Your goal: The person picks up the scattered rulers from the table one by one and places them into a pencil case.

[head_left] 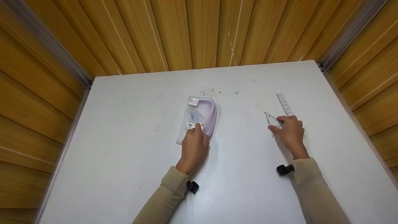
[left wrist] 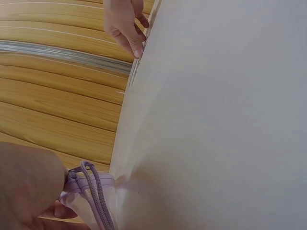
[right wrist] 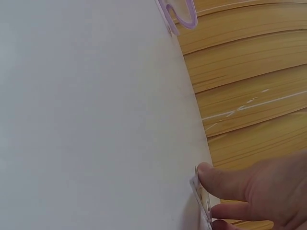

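Near the middle of the table, my left hand (head_left: 195, 143) grips the near end of a translucent pencil pouch (head_left: 206, 109) with lilac trim and a small white tag. A round cartoon print shows on its front just beyond my fingers. In the left wrist view, a lilac cord loop (left wrist: 93, 191) hangs beside that hand. On the right, my right hand (head_left: 291, 132) pinches a clear set square (head_left: 271, 119) between thumb and fingers. The right wrist view shows the set square (right wrist: 201, 196) tilted up on edge. A clear ruler (head_left: 283, 102) lies just beyond that hand, its near part hidden under it.
The white table (head_left: 124, 155) has a few dark scuffs toward its back edge. Wood-look panel walls (head_left: 202, 34) rise behind it and at both sides. A black wrist camera (head_left: 192, 187) sits at the left cuff and another (head_left: 283, 170) at the right.
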Demonstrator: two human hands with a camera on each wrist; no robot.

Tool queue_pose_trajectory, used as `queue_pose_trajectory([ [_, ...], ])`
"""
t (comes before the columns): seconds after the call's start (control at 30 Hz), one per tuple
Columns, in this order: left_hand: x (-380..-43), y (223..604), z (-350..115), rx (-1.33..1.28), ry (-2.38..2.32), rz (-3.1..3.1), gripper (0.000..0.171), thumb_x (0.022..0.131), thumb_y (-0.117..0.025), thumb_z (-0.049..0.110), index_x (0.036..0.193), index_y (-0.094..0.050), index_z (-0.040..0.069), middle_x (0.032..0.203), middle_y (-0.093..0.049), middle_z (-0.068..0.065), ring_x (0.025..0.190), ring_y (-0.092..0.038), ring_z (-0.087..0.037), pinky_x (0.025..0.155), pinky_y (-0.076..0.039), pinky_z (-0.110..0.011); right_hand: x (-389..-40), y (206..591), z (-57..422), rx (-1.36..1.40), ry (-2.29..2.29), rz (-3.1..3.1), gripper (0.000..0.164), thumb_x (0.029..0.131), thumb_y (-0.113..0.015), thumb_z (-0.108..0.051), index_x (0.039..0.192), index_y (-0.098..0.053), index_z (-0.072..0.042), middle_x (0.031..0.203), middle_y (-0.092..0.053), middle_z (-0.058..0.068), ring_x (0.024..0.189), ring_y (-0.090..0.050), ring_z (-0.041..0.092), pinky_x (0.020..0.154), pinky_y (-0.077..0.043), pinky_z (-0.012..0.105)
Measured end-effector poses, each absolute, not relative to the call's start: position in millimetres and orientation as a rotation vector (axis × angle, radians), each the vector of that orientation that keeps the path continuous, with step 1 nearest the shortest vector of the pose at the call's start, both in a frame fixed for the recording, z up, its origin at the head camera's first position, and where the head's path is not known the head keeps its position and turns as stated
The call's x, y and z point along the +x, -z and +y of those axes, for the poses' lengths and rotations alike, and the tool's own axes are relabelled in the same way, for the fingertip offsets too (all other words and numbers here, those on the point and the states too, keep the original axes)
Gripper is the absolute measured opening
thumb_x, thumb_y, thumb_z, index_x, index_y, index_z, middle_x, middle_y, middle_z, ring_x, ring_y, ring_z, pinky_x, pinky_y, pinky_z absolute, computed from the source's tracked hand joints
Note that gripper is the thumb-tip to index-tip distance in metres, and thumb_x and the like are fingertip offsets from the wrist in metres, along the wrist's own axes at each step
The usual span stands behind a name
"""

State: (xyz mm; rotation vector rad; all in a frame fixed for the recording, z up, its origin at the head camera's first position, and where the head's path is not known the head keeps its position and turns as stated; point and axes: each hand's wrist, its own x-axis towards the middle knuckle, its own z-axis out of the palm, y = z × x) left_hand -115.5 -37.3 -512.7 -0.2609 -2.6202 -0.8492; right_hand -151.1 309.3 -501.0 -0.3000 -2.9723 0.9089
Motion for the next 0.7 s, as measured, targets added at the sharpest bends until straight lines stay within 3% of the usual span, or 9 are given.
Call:
queue_pose_trajectory([
  [0.27,-116,511,-37,-0.239,0.873,-2.632,0.009,0.09,-0.058,0.006,0.086,-0.049,0.005,0.066,-0.053,-0.008,0.056,-0.054,-0.022,0.05,-0.049,-0.047,-154,498,310,-0.327,-0.932,-2.977,0.056,0.088,-0.081,-0.023,0.131,-0.062,0.008,0.125,-0.056,0.03,0.114,-0.05,0.049,0.09,-0.039,0.061],
  [0.5,-117,510,-37,-0.245,0.871,-2.629,0.009,0.09,-0.059,0.006,0.087,-0.05,0.005,0.067,-0.054,-0.008,0.056,-0.055,-0.023,0.05,-0.049,-0.047,-160,490,312,-0.358,-1.027,-3.018,0.055,0.088,-0.081,-0.023,0.129,-0.06,0.008,0.126,-0.056,0.03,0.102,-0.053,0.037,0.081,-0.044,0.046],
  [0.7,-116,511,-37,-0.26,0.871,-2.629,0.008,0.091,-0.059,0.006,0.089,-0.051,0.004,0.067,-0.056,-0.009,0.056,-0.054,-0.022,0.049,-0.049,-0.045,-166,481,318,-0.36,-1.087,-3.068,0.038,0.092,-0.075,-0.015,0.122,-0.065,0.005,0.115,-0.065,0.026,0.095,-0.062,0.032,0.075,-0.048,0.036],
])
